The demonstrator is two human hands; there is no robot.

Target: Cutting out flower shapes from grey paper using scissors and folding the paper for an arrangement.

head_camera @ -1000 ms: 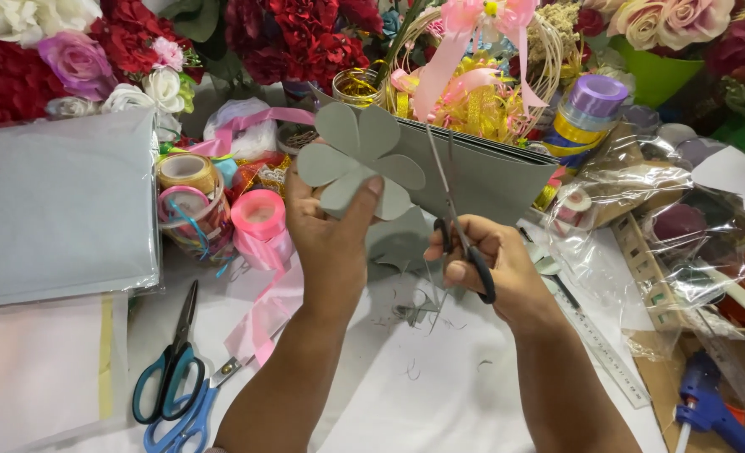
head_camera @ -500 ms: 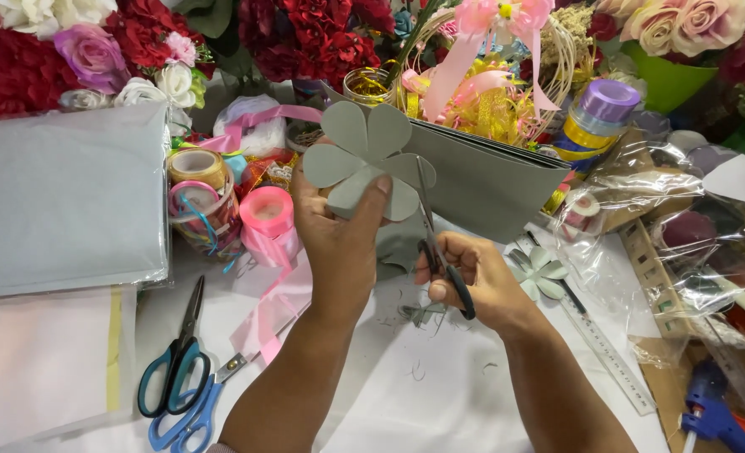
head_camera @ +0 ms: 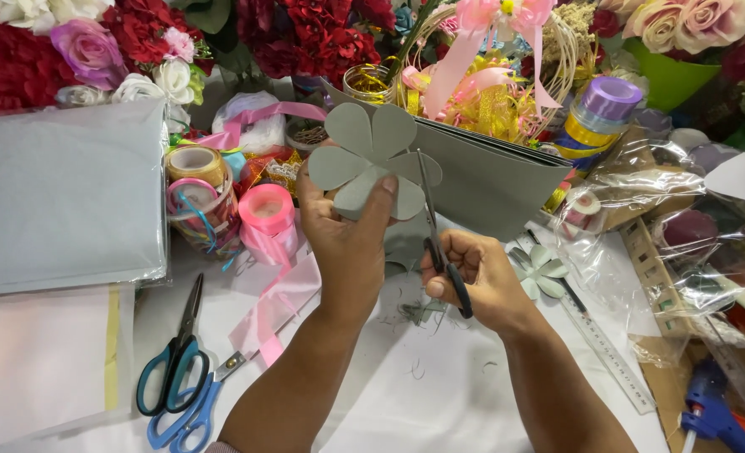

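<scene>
While both hands work above the middle of the bench, the stock runs, largest first:

- White-covered bench: carries everything; flecks of grey trimmings lie under the hands.
- Wrapped stack of grey paper sheets: flat at the bench's left edge, apparently clear of the cutting.
- Folded grey card sheets: leaning behind the hands, toward the far edge.
- Left hand: clenched on the flower, thumb across its front, lifting it off the bench, likely so the blades can reach the edge.
- Right hand: fingers through the scissor loops, grasping them upright.
- Grey paper flower with rounded petals: held up in the left hand, over the bench centre, lower right petal against the blades.
- Small black-handled scissors: tips pointing up at the flower's right side.
- Pink ribbon roll: just left of the left hand, tail trailing toward the near edge.
- Two blue-handled scissors: crossed near the near-left corner, untouched.
- Small finished grey flower: lying right of the right hand.
</scene>
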